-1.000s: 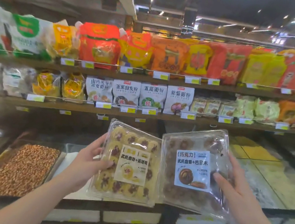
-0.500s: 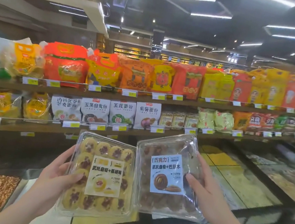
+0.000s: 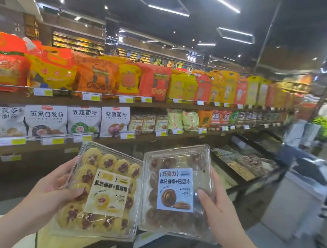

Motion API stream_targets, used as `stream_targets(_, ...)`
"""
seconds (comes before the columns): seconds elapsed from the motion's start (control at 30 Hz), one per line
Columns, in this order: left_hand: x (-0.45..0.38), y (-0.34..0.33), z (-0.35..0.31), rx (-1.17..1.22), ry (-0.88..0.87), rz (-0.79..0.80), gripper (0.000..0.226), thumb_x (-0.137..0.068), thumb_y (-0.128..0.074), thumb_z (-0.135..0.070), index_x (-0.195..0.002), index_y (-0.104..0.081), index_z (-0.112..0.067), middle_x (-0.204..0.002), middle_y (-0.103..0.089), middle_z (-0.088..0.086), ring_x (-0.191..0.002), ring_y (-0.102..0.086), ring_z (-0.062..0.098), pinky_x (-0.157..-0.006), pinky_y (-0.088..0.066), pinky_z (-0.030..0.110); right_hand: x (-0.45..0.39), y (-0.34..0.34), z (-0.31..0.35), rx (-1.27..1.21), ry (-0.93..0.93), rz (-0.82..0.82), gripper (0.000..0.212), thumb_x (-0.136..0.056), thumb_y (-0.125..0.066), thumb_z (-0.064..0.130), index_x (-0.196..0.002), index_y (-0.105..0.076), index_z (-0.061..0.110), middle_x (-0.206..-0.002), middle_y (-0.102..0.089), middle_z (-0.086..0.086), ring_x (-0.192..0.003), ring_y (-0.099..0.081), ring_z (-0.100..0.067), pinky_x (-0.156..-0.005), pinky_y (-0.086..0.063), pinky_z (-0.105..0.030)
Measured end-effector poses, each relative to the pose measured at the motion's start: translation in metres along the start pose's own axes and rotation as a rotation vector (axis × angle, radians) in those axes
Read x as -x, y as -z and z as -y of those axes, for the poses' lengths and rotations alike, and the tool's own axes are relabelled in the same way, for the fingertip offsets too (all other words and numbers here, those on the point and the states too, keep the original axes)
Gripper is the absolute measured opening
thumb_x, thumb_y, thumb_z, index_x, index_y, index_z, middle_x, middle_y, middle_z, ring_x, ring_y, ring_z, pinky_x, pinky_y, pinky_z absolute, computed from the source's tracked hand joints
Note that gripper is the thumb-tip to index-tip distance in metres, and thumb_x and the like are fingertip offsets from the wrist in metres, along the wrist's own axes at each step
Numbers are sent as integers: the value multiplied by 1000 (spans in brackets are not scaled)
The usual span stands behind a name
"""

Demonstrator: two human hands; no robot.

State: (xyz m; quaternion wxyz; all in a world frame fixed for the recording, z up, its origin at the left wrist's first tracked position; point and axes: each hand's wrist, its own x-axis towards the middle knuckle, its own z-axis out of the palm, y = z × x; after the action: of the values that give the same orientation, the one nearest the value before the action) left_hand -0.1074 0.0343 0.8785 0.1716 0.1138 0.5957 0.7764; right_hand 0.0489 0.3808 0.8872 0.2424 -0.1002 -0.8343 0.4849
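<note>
Gripping the yellow box (image 3: pixel 101 191) by its left edge, the left hand (image 3: pixel 53 194) lays its thumb on the lid; the right hand (image 3: pixel 219 213) holds the brown box (image 3: pixel 175 190) likewise by its right edge. The boxes sit side by side, edges touching, before the shelves (image 3: pixel 150 104) of flour bags (image 3: pixel 83 119).
</note>
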Motion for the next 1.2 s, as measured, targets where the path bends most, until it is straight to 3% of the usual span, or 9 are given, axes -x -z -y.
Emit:
stream_targets(0.1, 2, -22, 10, -19, 17, 76, 82, -74, -70, 9, -140, -56, -39, -122, -73, 14, -103, -74, 40, -74, -64, 54, 31, 21, 5, 51, -25, -74, 62, -105, -51, 23, -152, -23, 52, -114, -56, 51, -107, -57, 20, -80, -43, -1)
stream_targets(0.27, 8, -73, 29, -9, 46, 209, 77, -74, -67, 14, -126, -62, -42, -111, -78, 6, -99, -76, 36, -69, -65, 47, 91, 66, 4, 42, -76, -188, 63, -105, -51, 20, -151, -25, 55, -127, -59, 38, -116, -61, 6, -88, -50, -22)
stream_targets(0.43, 25, -139, 49, 2, 82, 319, 80, -82, -65, 20, -139, -58, -36, -118, -73, 17, -96, -75, 42, -65, -64, 51, 150, 123, 3, 57, -122, -294, 58, -105, -50, 14, -146, -31, 52, -116, -60, 46, -108, -59, 18, -79, -45, -1)
stream_targets(0.53, 43, -182, 57, 8, 92, 380, 79, -81, -66, 19, -135, -61, -39, -121, -71, 17, -98, -74, 46, -73, -62, 61, 185, 161, 0, 107, -119, -369, 58, -105, -50, 16, -144, -31, 54, -114, -61, 44, -105, -61, 16, -78, -43, 1)
stream_targets(0.73, 93, -269, 75, -35, 107, 502, 78, -83, -63, 19, -128, -64, -44, -106, -78, 12, -93, -75, 46, -72, -61, 63, 270, 239, -15, 168, -179, -460, 61, -105, -51, 23, -145, -28, 63, -127, -67, 21, -115, -64, -2, -100, -49, -30)
stream_targets(0.83, 130, -316, 86, -44, 112, 565, 80, -84, -61, 20, -132, -61, -44, -108, -78, 12, -96, -74, 47, -83, -56, 68, 318, 277, -14, 218, -192, -506, 61, -105, -51, 24, -138, -25, 68, -115, -63, 41, -106, -64, 9, -90, -49, -16)
stream_targets(1.0, 189, -387, 108, -32, 162, 659, 82, -83, -59, 23, -135, -59, -42, -113, -76, 13, -97, -74, 45, -69, -62, 61, 401, 337, -13, 243, -225, -631, 57, -104, -51, 16, -136, -29, 58, -84, -68, 36, -78, -66, 11, -70, -45, -4)
stream_targets(1.1, 227, -428, 123, -38, 174, 721, 84, -81, -62, 20, -138, -58, -41, -117, -73, 20, -96, -74, 46, -72, -61, 63, 459, 370, -13, 263, -260, -703, 60, -104, -52, 22, -136, -31, 68, -97, -73, 22, -89, -71, 0, -80, -52, -18)
stream_targets(1.2, 268, -472, 140, -53, 166, 820, 76, -87, -59, 19, -132, -60, -43, -110, -77, 14, -96, -76, 40, -72, -63, 56, 523, 397, -6, 313, -325, -783, 62, -103, -53, 27, -130, -30, 78, -90, -70, 4, -77, -68, -6, -72, -50, -26)
